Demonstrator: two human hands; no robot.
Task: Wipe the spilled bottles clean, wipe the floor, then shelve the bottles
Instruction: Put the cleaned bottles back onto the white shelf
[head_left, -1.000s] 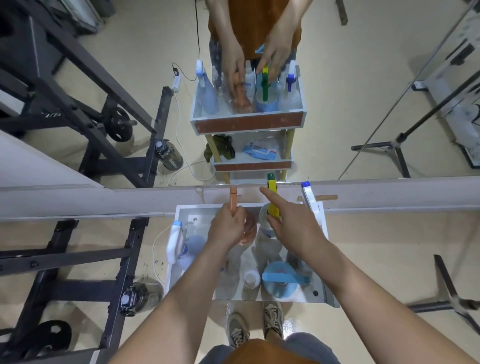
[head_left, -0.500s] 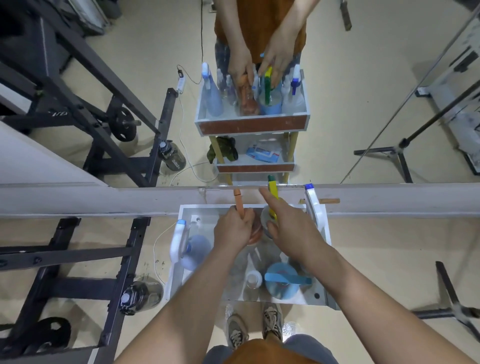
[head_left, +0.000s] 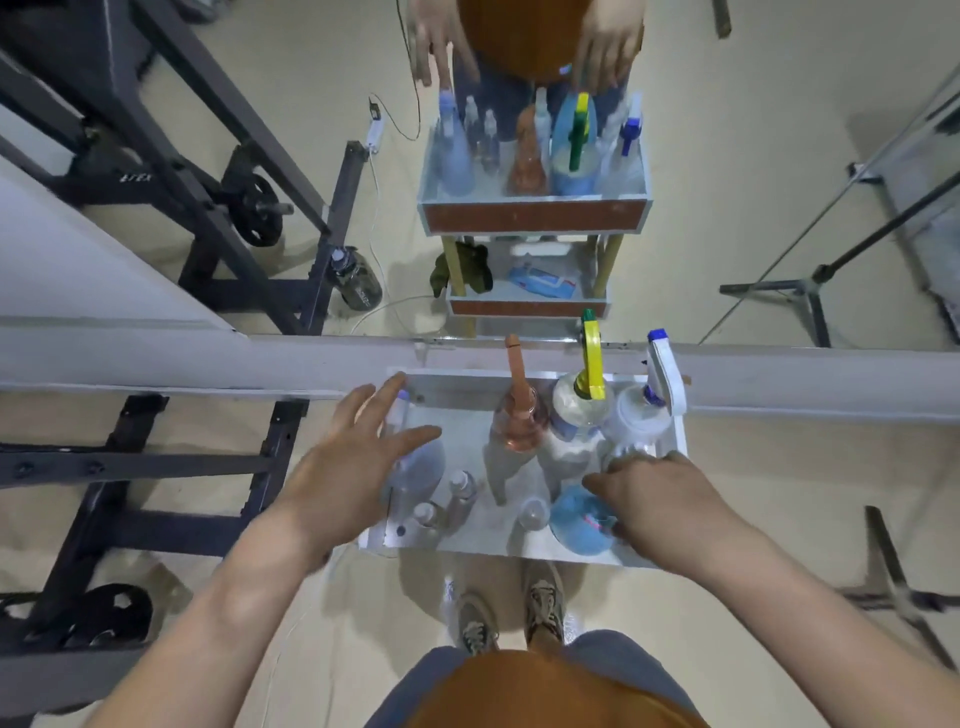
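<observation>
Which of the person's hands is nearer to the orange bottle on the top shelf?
Neither is clearly nearer. The left hand hovers open to the left of the orange bottle, with bare shelf between. The right hand sits lower right, beyond the yellow-topped bottle.

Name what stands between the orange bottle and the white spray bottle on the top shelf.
The yellow-trigger spray bottle, between orange bottle and white spray bottle, head view.

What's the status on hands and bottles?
Left hand open, hovering over tray's left side. Right hand curled at blue bottle, grip unclear. Orange bottle upright, untouched. Nothing blocking.
</observation>
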